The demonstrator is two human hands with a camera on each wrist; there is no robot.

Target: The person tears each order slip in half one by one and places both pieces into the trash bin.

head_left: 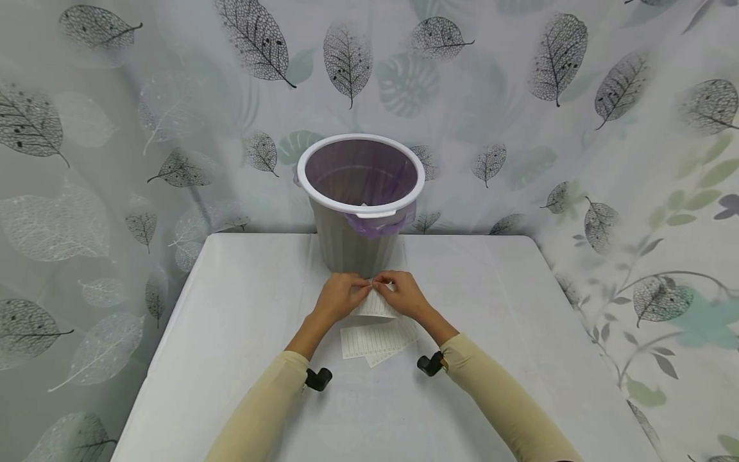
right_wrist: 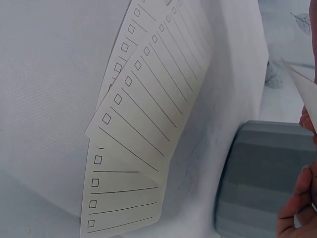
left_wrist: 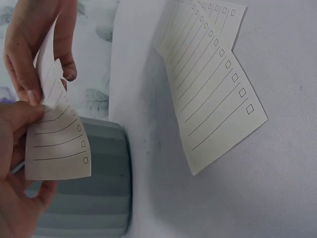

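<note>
My left hand point(head_left: 342, 296) and right hand point(head_left: 405, 295) meet at the top edge of a lined checklist sheet point(head_left: 375, 305), each pinching it between thumb and fingers. In the left wrist view that sheet point(left_wrist: 59, 144) is bent, with a small raised flap along its edge between the hands. Two more checklist sheets point(head_left: 369, 340) lie overlapping on the table below the hands; rows of small boxes and ruled lines show on the loose sheets point(right_wrist: 143, 109) in the right wrist view. Part of the held sheet is cut off there.
A grey bin point(head_left: 358, 244) with a white rim and purple liner stands just beyond my hands, at the far edge of the white table point(head_left: 260, 289). Leaf-patterned cloth point(head_left: 462, 128) hangs behind and at both sides.
</note>
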